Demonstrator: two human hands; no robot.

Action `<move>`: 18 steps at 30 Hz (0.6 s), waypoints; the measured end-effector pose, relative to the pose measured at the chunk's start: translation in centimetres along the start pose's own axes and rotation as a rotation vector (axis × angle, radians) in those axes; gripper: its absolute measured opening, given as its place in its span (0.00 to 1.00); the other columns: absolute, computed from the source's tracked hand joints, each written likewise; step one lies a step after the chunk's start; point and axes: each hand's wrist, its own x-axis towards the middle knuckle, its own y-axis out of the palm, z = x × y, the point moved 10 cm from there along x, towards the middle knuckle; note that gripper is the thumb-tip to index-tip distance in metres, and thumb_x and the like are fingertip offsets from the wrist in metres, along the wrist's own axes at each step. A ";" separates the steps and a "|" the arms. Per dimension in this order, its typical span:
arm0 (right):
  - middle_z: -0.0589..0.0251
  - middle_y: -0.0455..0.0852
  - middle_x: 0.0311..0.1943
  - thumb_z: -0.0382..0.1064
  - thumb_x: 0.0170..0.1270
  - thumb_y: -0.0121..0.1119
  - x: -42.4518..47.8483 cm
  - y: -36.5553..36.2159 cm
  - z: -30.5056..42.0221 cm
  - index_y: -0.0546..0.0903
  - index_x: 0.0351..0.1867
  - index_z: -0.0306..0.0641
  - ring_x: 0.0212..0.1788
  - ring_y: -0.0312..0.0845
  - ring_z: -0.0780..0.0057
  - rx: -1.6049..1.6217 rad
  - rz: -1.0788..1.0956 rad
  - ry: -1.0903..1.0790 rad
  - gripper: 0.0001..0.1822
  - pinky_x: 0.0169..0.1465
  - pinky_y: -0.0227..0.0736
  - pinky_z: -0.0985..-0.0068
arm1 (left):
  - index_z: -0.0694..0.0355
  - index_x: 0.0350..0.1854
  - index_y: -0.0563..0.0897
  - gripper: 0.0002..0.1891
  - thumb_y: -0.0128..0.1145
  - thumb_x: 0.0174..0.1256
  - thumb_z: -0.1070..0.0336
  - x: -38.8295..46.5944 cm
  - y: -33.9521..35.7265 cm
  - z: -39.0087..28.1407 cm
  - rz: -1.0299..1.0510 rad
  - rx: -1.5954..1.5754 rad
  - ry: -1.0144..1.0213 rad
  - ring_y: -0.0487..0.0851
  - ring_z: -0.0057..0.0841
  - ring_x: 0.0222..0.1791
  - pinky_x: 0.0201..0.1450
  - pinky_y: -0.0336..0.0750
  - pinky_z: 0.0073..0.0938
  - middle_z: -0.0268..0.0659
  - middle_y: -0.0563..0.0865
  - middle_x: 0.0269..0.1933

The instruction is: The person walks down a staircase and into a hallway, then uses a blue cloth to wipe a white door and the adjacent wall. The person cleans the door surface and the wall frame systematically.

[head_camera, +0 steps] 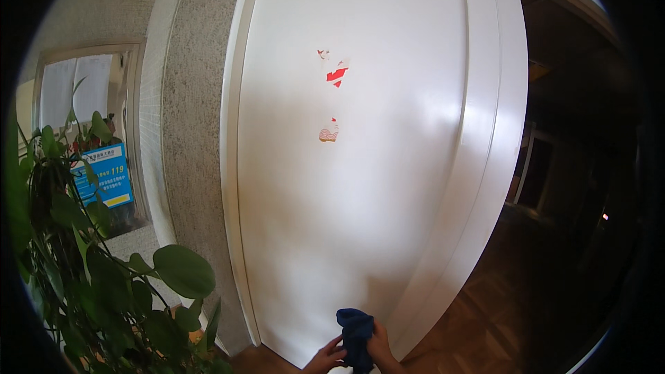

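A bunched dark blue cloth (357, 340) is held upright between my hands at the bottom of the view. My right hand (380, 345) grips its right side. My left hand (328, 357) touches its lower left side with bent fingers; whether it grips the cloth, I cannot tell. Behind the hands stands a white door panel (363, 208). Torn red and white sticker remnants (337, 75) cling to its upper middle, and another patterned sticker scrap (328, 136) sits lower down.
A leafy green potted plant (93, 280) fills the lower left. Beyond it, a framed wall recess (140, 114) has a blue sign (106, 174) bearing writing. A textured grey wall (200, 140) borders the white door frame. On the right, a dark doorway shows a wooden floor (467, 322).
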 end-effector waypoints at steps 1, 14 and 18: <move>0.61 0.84 0.39 0.38 0.65 0.54 -0.4 0.8 1.8 0.78 0.47 0.33 0.39 0.81 0.73 0.066 0.001 -0.017 0.13 0.42 0.78 0.76 | 0.61 0.70 0.58 0.37 0.61 0.62 0.58 -0.7 1.4 -1.2 0.040 0.004 0.042 0.78 0.33 0.52 0.50 0.77 0.36 0.45 0.76 0.57; 0.39 0.60 0.63 0.32 0.56 0.57 -5.6 -6.7 17.4 0.64 0.61 0.28 0.65 0.57 0.46 -0.912 -0.769 -0.773 0.30 0.65 0.56 0.58 | 0.64 0.47 0.74 0.15 0.59 0.58 0.71 0.0 0.4 -18.8 -0.450 -0.295 0.696 0.79 0.25 0.38 0.45 0.75 0.25 0.38 0.81 0.40; 0.34 0.43 0.70 0.37 0.53 0.63 -3.3 -9.4 19.1 0.56 0.67 0.29 0.71 0.44 0.42 -0.883 -0.880 -0.762 0.41 0.68 0.48 0.52 | 0.59 0.48 0.73 0.17 0.61 0.55 0.73 1.4 5.4 -24.4 -0.719 0.378 1.189 0.73 0.30 0.47 0.54 0.68 0.29 0.40 0.72 0.50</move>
